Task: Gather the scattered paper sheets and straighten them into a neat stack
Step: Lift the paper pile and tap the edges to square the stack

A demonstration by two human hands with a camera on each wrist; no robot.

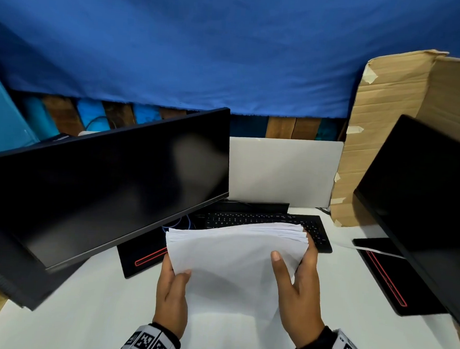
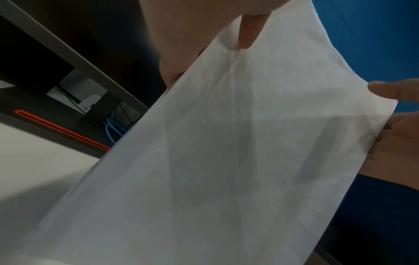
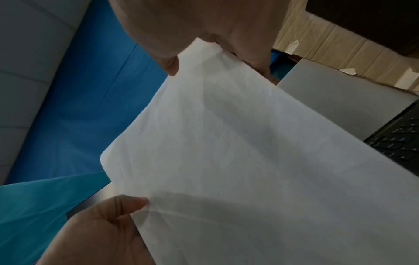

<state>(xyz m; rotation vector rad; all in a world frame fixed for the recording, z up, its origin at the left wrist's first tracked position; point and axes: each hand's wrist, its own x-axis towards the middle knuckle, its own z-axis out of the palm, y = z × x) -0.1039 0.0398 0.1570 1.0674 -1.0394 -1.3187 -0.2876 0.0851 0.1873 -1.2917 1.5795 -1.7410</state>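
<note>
A bundle of white paper sheets (image 1: 231, 259) stands nearly upright above the white desk (image 1: 91, 309) in the head view, its top edges fanned and uneven. My left hand (image 1: 173, 293) grips the bundle's left edge, thumb on the near face. My right hand (image 1: 297, 288) grips the right edge, thumb across the front and fingers behind. The left wrist view shows the paper (image 2: 226, 152) with my left thumb (image 2: 248, 32) on it and the right hand (image 2: 399, 122) at the far edge. The right wrist view shows the same sheets (image 3: 249, 161) and the left hand (image 3: 108, 226).
A dark monitor (image 1: 100, 181) leans at the left, another monitor (image 1: 426, 193) at the right. A black keyboard (image 1: 269, 222) lies just behind the paper. Black mats with red lines (image 1: 385, 278) lie on the desk. Cardboard (image 1: 384, 125) and a blue cloth (image 1: 205, 50) stand behind.
</note>
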